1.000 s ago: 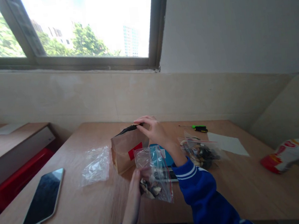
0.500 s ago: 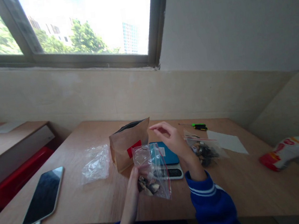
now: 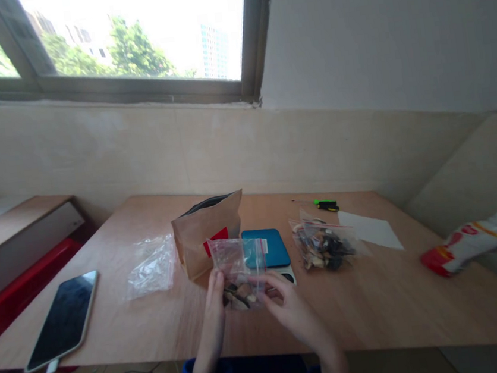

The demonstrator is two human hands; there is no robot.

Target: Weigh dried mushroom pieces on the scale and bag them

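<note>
Both hands hold a small clear zip bag [image 3: 239, 270] with dark and pale pieces at its bottom, upright over the near middle of the wooden table [image 3: 377, 291]. My left hand [image 3: 212, 307] grips its left lower edge. My right hand [image 3: 289, 310] pinches its right lower edge. Just behind the bag stands an open brown paper pouch [image 3: 206, 233] with a red label. A blue-topped kitchen scale [image 3: 267, 249] lies to the right of the pouch.
A filled clear bag [image 3: 322, 247] lies right of the scale. An empty clear bag [image 3: 148, 268] lies left of the pouch. A phone [image 3: 61, 318] on a cable rests at the left edge. A green screwdriver [image 3: 325, 204], white paper [image 3: 370, 229] and a red-white packet [image 3: 470, 242] lie to the right.
My right hand left the top of the brown pouch and came down to take the right side of the small zip bag. The view tilted slightly down.
</note>
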